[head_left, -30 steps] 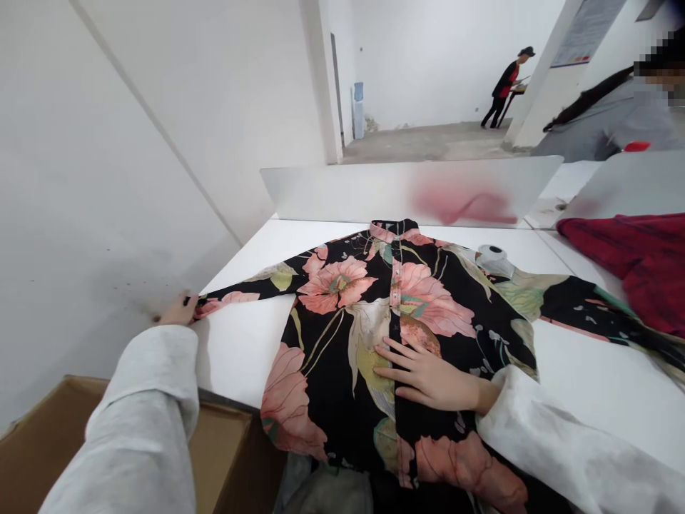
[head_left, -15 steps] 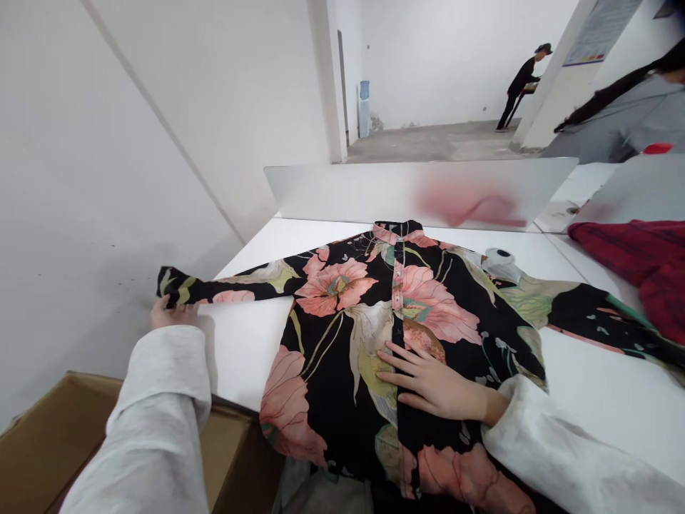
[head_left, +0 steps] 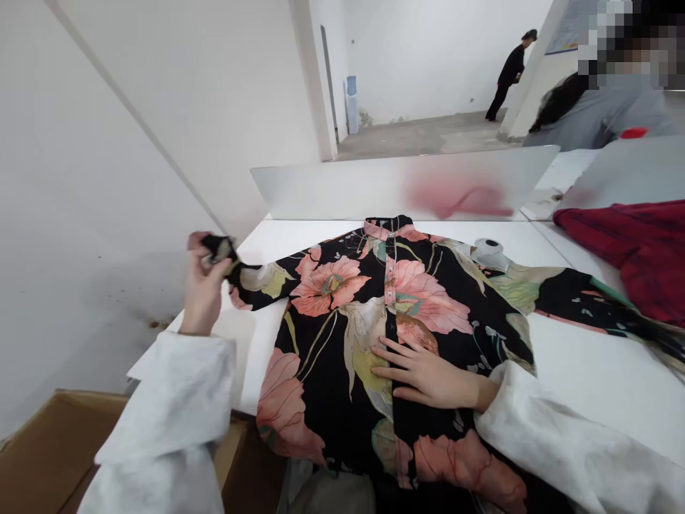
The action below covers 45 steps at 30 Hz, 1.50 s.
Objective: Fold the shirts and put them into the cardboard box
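Observation:
A black shirt [head_left: 342, 343] with large pink flowers lies front up on the white table, its collar at the far side. My left hand [head_left: 204, 289] grips the cuff end of the sleeve on the left and holds it raised off the table. That sleeve [head_left: 262, 282] bends up from the shirt's shoulder. On the shirt's front, beside the button strip, my right hand [head_left: 428, 375] lies flat with its fingers spread. The other sleeve [head_left: 567, 296] stretches out to the right across the table.
A frosted divider [head_left: 332, 189] stands along the table's back edge. Dark red checked cloth [head_left: 636, 243] is heaped at right. A round white object [head_left: 489, 250] sits behind the right sleeve. Cardboard boxes [head_left: 58, 442] stand below left. Two people [head_left: 506, 78] are beyond the divider.
My left hand has lifted the sleeve's cuff end off the table and brought it inward to the right, so the sleeve now bends. My right hand stays flat on the shirt.

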### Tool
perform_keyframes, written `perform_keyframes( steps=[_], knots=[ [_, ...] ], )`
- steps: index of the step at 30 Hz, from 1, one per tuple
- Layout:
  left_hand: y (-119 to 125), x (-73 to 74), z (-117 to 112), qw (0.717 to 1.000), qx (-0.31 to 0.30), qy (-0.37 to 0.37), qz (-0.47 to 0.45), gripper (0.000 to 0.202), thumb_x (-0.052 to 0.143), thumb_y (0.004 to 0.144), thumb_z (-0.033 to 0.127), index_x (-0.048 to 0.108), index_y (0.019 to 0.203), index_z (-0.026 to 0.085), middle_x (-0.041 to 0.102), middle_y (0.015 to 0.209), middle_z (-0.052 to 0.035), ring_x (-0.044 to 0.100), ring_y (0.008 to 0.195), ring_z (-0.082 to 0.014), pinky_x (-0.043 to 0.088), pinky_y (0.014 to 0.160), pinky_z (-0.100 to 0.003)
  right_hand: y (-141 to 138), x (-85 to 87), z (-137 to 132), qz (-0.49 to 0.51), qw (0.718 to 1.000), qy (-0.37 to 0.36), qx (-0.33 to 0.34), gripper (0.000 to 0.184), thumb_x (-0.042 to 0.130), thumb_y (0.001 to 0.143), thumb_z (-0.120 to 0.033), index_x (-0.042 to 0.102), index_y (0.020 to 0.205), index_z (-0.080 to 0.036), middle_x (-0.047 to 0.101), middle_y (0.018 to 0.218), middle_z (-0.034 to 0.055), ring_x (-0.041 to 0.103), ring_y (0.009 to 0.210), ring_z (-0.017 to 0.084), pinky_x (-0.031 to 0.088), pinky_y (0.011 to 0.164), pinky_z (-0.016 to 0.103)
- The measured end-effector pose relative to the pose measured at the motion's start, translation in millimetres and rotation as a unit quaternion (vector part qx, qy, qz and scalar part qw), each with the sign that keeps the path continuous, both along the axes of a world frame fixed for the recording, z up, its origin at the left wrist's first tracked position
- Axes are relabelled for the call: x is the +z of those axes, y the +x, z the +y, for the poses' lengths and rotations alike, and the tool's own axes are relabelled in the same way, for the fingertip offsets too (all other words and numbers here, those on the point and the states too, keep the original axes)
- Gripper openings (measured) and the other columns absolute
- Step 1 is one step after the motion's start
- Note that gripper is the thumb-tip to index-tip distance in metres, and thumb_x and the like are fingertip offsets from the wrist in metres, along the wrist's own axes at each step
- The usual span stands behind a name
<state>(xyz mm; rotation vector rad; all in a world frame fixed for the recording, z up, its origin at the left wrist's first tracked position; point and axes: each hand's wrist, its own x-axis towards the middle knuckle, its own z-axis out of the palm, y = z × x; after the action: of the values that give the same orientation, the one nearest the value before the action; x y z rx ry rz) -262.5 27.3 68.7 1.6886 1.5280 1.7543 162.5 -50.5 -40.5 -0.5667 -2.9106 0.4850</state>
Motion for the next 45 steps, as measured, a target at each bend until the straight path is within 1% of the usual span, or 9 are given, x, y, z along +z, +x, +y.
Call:
perform_keyframes(
  steps=[2,4,6,12,17,23,27,32,45],
  knots=[
    [35,12.1,-21,0.969,-0.175,-0.126,0.122,0.040,0.064,0.080,0.041,0.052,0.113,0.023,0.066,0.107,-0.0051,0.062,0.098,-0.0185,0.050,0.087,-0.033,0,-1.1,0,0.005,1.000,0.011,-0.002,0.050,0.036,0.097,-0.042,0.036,0.144,-0.026,0.026,0.153,0.0071,0.013,0.143,0.027,0.017,0.112,0.050],
    [61,21.7,-40,0.872,-0.352,-0.229,0.251,0.034,0.064,0.080,0.039,0.059,0.111,0.024,0.065,0.114,-0.0070,0.059,0.108,-0.0225,0.046,0.095,-0.037,0,-2.3,-1,0.013,1.000,0.022,-0.008,0.050,0.037,0.096,-0.044,0.038,0.143,-0.025,0.038,0.147,0.0100,0.023,0.140,0.028,0.019,0.110,0.050],
    [74,21.5,-48,0.821,-0.401,-0.268,0.307,0.032,0.057,0.085,0.041,0.061,0.113,0.025,0.064,0.119,-0.0059,0.057,0.113,-0.0231,0.044,0.099,-0.038,0,-3.5,-1,0.020,0.999,0.027,-0.015,0.050,0.039,0.096,-0.044,0.040,0.142,-0.025,0.055,0.129,0.0118,0.038,0.130,0.026,0.023,0.108,0.048],
    [60,-54.9,-3,0.903,-0.149,-0.211,0.343,0.045,0.040,0.089,0.051,0.058,0.115,0.019,0.064,0.119,-0.0090,0.058,0.109,-0.0239,0.043,0.099,-0.039,-1,-1.7,-3,0.021,0.999,0.012,-0.028,0.051,0.039,0.095,-0.045,0.040,0.142,-0.022,0.064,0.099,0.0088,0.057,0.097,0.021,0.035,0.097,0.042],
    [47,-110.5,23,0.857,-0.092,-0.218,0.458,0.050,0.037,0.088,0.041,0.050,0.125,0.011,0.052,0.135,-0.0168,0.047,0.126,-0.0264,0.036,0.105,-0.043,1,-3.5,2,0.136,0.977,-0.044,-0.160,0.062,0.041,0.094,-0.046,0.029,0.145,-0.015,0.058,0.122,0.0141,0.050,0.115,0.024,0.035,0.102,0.044],
    [42,-67.2,47,0.719,-0.114,-0.300,0.616,0.043,0.036,0.089,0.036,0.055,0.123,0.018,0.062,0.124,-0.0118,0.061,0.109,-0.0267,0.048,0.089,-0.038,2,-12.7,14,0.170,0.951,-0.076,-0.245,0.056,0.031,0.097,-0.043,0.027,0.147,-0.019,0.065,0.108,0.0096,0.052,0.115,0.023,0.033,0.105,0.050],
    [68,-41.3,76,0.741,-0.111,-0.248,0.614,0.045,0.027,0.092,0.028,0.047,0.132,0.023,0.058,0.130,-0.0076,0.059,0.112,-0.0238,0.047,0.090,-0.035,3,-13.8,15,0.151,0.966,-0.050,-0.204,0.045,0.033,0.097,-0.042,0.049,0.135,-0.023,0.057,0.128,0.0096,0.045,0.125,0.023,0.020,0.112,0.053],
    [101,-62.6,101,0.719,-0.153,-0.241,0.633,0.047,0.035,0.092,0.028,0.036,0.139,0.027,0.049,0.139,-0.0051,0.060,0.109,-0.0203,0.048,0.085,-0.028,6,-8.3,11,0.167,0.962,-0.046,-0.212,0.043,0.035,0.097,-0.041,0.052,0.131,-0.021,0.063,0.110,0.0095,0.054,0.111,0.020,0.026,0.111,0.048],
    [81,-49.5,124,0.734,-0.024,-0.245,0.633,0.034,0.034,0.089,0.027,0.059,0.107,0.012,0.057,0.117,-0.0164,0.064,0.092,-0.0277,0.050,0.076,-0.037,4,5.9,7,0.177,0.969,-0.016,-0.172,0.036,0.039,0.097,-0.036,0.058,0.119,-0.016,0.070,0.095,0.0075,0.062,0.091,0.017,0.039,0.100,0.039]
  ],
)
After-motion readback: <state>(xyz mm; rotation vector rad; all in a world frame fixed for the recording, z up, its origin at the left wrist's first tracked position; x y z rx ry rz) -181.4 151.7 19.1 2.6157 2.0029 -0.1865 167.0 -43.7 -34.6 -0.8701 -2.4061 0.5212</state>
